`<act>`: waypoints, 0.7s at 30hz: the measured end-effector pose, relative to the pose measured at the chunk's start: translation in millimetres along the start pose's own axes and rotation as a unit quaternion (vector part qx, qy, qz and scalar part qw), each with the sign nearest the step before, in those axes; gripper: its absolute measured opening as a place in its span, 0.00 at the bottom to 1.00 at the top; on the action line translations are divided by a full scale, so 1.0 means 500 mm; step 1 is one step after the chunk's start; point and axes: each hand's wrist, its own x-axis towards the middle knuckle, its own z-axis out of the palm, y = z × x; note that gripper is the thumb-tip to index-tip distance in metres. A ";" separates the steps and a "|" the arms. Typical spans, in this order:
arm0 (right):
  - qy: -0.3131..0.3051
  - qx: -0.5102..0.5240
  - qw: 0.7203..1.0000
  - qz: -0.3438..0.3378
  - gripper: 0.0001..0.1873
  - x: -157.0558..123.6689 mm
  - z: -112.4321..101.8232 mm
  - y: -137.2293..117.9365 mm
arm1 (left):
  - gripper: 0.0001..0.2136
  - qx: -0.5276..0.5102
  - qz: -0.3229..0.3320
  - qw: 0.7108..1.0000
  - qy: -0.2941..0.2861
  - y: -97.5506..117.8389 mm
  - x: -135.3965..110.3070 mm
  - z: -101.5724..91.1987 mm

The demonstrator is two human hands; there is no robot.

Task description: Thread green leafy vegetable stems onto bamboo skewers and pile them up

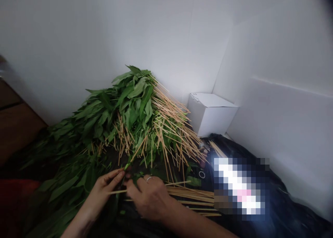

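Observation:
My left hand is closed in a pinch, thumb against fingers, on a green stem at the front of the leafy pile. Close beside it, my right hand, with a ring on one finger, has its fingers curled round a thin wooden stick. One end of that stick pokes out left towards my left wrist. Behind both hands rises a heap of long green leaves, with many wooden sticks fixed among the stems and pointing right and down. My right hand hides part of the fingertips' work.
Loose wooden sticks lie in a bundle right of my right hand. A white box stands against the wall at the back right. Dark fabric spreads at the right, beside a blurred bright patch. A wooden cabinet is at the left.

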 end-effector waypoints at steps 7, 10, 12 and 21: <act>0.075 -0.041 0.995 0.052 0.22 -0.014 0.014 0.015 | 0.15 -0.059 0.046 0.996 -0.042 0.001 -0.022 0.004; 0.086 -0.059 0.993 0.047 0.24 -0.019 0.027 0.019 | 0.15 -0.116 0.043 0.990 -0.064 -0.006 -0.020 0.000; 0.086 -0.065 0.993 0.042 0.24 -0.023 0.031 0.020 | 0.14 -0.133 0.044 0.988 -0.070 -0.009 -0.020 -0.001; 0.073 -0.072 0.994 0.040 0.24 -0.030 0.033 0.023 | 0.15 -0.176 0.024 0.980 -0.086 -0.010 -0.023 -0.001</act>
